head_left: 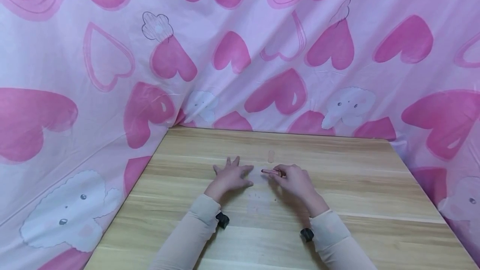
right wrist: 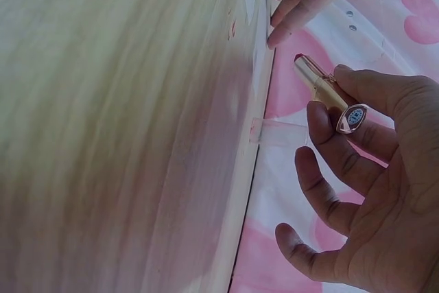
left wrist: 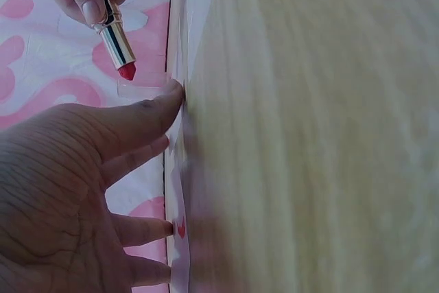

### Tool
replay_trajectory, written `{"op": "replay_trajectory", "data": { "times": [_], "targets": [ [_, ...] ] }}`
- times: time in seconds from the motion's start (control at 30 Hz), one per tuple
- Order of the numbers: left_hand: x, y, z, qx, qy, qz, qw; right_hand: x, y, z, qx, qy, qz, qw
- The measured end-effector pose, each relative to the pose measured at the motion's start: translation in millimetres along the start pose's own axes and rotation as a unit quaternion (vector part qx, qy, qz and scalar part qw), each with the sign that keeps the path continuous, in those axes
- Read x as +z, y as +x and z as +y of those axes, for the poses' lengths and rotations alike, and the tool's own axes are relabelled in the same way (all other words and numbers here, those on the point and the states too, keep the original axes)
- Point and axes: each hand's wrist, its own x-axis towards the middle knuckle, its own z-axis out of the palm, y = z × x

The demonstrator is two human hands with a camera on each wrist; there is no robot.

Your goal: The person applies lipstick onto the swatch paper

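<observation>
My right hand (head_left: 298, 181) pinches a lipstick (left wrist: 118, 40) between thumb and fingers, just above the table. The lipstick has a shiny gold tube, and its red tip points toward my left hand. My left hand (head_left: 229, 177) is spread, its fingertips touching the table surface at a thin pale sheet (head_left: 258, 208). A red mark (left wrist: 181, 228) shows near those fingertips in the left wrist view, and red marks (right wrist: 231, 30) also appear in the right wrist view. Beyond the hands sits a small clear cover (head_left: 271, 156), with a see-through wall in both wrist views.
The wooden table (head_left: 375, 186) spreads out around both hands. A pink and white cloth (head_left: 225, 86) with hearts hangs along its back and sides. Small dark specks (head_left: 275, 199) lie near the pale sheet. Black wrist devices (head_left: 222, 220) are at both sleeves.
</observation>
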Motion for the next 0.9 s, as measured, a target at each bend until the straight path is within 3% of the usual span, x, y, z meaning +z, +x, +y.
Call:
{"op": "replay_trajectory", "data": {
  "times": [0.33,0.9],
  "targets": [
    [2.1,1.0,1.5,0.005,0.004,0.014,0.9999,3,3.5,-3,-0.004,0.006,-0.008,0.9999],
    [-0.4,-0.7,2.2,0.007,0.004,0.013,0.9999,1,11.1,-3,-0.012,-0.032,-0.015,0.9993]
  ]
}}
